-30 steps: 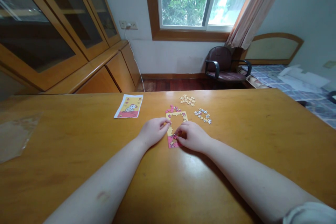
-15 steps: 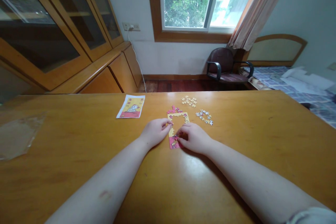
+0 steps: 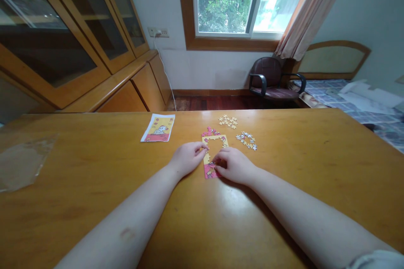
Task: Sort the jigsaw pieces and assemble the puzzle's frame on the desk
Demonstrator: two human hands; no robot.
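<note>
A partly assembled jigsaw puzzle (image 3: 206,159) lies on the table, its yellow and pink border surrounding an opening where wood shows. My left hand (image 3: 188,156) rests at its left edge, thumb and forefinger closed on the border. My right hand (image 3: 236,165) bends over the lower right part, covering some of it. Its fingertips are pinched at a small pink puzzle piece (image 3: 211,164) by the pink lower section; the fingers partly hide it. Just beyond the puzzle lie loose pink pieces (image 3: 208,131).
Yellow pieces (image 3: 227,121) and white-and-blue pieces (image 3: 247,140) lie in separate groups behind and right. A picture sheet (image 3: 158,128) with a white animal is at the left. Clear plastic (image 3: 23,162) lies far left. Beyond the table stands a chair (image 3: 268,77).
Both hands stay almost in the same place, with the right fingertips still at the puzzle's lower part. The whole view has shifted very slightly.
</note>
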